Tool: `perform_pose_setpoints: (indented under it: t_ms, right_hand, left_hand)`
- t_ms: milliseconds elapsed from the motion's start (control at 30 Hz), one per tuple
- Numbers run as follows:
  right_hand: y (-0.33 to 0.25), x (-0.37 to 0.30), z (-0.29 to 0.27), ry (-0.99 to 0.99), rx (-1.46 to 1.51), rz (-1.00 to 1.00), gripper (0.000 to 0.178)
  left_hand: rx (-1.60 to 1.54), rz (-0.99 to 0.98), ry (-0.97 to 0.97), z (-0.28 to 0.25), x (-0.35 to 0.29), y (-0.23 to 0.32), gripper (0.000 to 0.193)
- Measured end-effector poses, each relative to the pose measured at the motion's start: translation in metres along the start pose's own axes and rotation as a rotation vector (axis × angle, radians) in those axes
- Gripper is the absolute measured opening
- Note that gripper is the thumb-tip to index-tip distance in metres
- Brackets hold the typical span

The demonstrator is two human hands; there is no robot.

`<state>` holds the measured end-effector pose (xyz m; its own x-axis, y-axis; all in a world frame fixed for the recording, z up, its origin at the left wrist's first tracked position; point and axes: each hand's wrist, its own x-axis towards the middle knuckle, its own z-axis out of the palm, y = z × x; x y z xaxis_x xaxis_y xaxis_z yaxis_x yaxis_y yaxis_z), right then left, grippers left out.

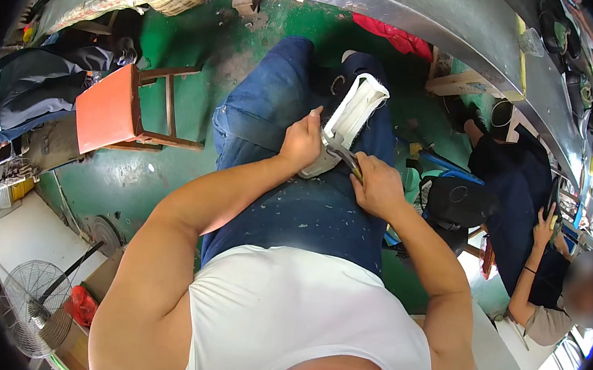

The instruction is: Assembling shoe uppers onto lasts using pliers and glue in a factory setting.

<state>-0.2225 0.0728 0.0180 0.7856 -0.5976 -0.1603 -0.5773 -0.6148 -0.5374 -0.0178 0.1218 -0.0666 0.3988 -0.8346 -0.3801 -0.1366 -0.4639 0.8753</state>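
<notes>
Across my thighs, over dark blue work trousers, lies a white shoe upper (359,111) that seems to be stretched over a last, its underside facing up. My left hand (303,142) is closed around the near part of it, thumb pointing up along the edge. In my right hand (379,185) are pincers (345,158) with a yellowish grip. Their metal jaws meet the edge of the shoe upper beside my left hand; whether they bite the material I cannot make out.
A metal-edged workbench (397,5) curves across the far side, with red cloth (394,36) beneath. At left stand an orange-seated stool (107,111) and a wire fan (35,310). A co-worker in dark clothes (516,176) sits close on my right, near a black seat (459,199).
</notes>
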Motion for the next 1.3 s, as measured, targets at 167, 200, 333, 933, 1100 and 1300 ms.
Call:
perform_pose_setpoints:
  t_ms: [167,200,333,933,1100,1300]
  right_hand:
    - [-0.012,0.013,-0.044,-0.263,-0.151,0.027,0.028]
    - [-0.010,0.015,-0.048,-0.261,-0.154,0.023,0.028]
    - [-0.024,0.029,-0.082,-0.505,-0.338,-0.019,0.030]
    - [0.001,0.012,-0.004,-0.234,0.059,0.048,0.024]
    - [-0.006,0.006,-0.039,-0.283,0.135,0.047,0.026]
    - [-0.009,0.001,-0.048,-0.297,0.020,0.052,0.036]
  left_hand:
    - [-0.093,-0.068,-0.122,-0.001,-0.001,-0.005,0.061]
    - [-0.095,-0.066,-0.119,-0.003,-0.002,-0.006,0.061]
    - [-0.611,-0.330,-0.332,-0.018,-0.028,0.019,0.065]
    - [-0.320,-0.197,-0.011,-0.001,-0.010,0.012,0.060]
    - [0.017,0.001,-0.001,0.000,-0.009,0.012,0.058]
    - [0.113,0.124,-0.004,-0.002,-0.015,0.020,0.052]
